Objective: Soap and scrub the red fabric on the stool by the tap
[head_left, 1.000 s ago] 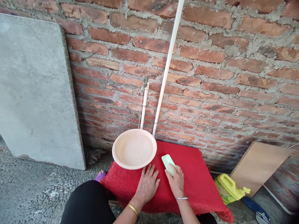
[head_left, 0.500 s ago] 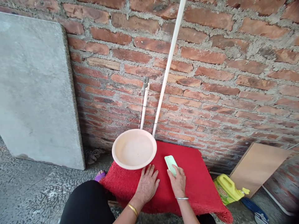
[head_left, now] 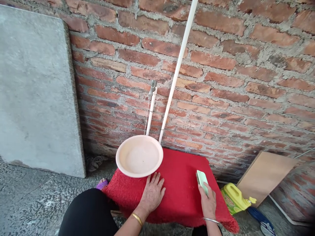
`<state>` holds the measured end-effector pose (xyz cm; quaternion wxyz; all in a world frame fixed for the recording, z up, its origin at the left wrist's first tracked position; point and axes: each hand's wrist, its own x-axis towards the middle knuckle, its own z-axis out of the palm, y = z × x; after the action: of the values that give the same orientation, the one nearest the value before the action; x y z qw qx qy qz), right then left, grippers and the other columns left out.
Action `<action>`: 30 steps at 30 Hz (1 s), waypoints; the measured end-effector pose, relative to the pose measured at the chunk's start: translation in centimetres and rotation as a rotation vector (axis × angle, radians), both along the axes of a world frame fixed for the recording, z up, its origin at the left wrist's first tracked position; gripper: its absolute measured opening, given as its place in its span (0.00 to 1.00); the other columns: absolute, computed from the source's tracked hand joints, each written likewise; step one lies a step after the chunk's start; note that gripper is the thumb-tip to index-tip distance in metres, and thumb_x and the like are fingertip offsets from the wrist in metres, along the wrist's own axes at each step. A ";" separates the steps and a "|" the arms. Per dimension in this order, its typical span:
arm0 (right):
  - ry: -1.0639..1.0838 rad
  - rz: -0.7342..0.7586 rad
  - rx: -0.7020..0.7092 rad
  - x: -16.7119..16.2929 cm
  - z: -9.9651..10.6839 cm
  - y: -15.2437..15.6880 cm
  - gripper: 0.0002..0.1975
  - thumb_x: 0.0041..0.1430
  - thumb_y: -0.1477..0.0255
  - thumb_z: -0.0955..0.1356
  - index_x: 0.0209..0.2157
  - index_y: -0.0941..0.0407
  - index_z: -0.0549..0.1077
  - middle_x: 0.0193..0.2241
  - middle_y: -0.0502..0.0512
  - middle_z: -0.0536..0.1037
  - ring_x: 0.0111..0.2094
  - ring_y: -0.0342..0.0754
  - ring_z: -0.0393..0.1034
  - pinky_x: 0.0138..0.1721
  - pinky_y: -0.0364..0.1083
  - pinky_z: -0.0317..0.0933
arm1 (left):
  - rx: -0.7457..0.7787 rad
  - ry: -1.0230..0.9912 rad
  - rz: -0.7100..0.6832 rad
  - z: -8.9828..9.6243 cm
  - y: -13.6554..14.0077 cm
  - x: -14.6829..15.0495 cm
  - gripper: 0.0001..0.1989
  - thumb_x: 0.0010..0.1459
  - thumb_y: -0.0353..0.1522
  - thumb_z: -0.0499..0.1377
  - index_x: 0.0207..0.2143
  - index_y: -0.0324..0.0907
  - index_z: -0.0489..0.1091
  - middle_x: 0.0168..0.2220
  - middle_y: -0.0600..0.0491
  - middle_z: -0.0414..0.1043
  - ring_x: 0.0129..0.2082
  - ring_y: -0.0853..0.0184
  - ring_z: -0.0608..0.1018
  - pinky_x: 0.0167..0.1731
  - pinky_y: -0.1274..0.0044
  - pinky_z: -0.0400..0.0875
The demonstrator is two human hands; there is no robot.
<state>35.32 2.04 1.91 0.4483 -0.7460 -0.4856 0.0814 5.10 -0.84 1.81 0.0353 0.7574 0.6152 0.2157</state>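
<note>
My right hand grips a pale green scrubbing brush, its bristles facing the red cloth near the cloth's right edge. With fingers spread, my left hand lies flat on the same cloth, just below the basin's rim. The pale pink basin rests at the cloth's back left corner and appears to hold water. The cloth drapes over a low support that is mostly hidden beneath it.
A grey tap stands against the brick wall behind the basin, beside a long white pipe. On the right are a yellow jug, a tan board and a blue slipper. A grey slab leans at the left.
My right hand has moved the brush to the right across the cloth, tilting it more upright. My left hand stays flat beside the basin. The view has shifted slightly.
</note>
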 end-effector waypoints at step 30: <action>-0.146 0.192 0.017 -0.1 -1.1 -1.3 0.33 0.46 0.39 0.65 0.41 0.51 0.78 0.43 0.57 0.77 0.46 0.58 0.71 0.50 0.57 0.62 | -0.019 0.017 -0.022 0.8 -0.1 -0.2 0.21 0.65 0.42 0.52 0.57 0.46 0.69 0.64 0.44 0.63 0.65 0.55 0.63 0.64 0.54 0.55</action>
<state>35.22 0.71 0.78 0.4080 -0.6961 -0.5871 0.0652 4.95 -0.97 2.59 0.0398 0.7657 0.6090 0.2032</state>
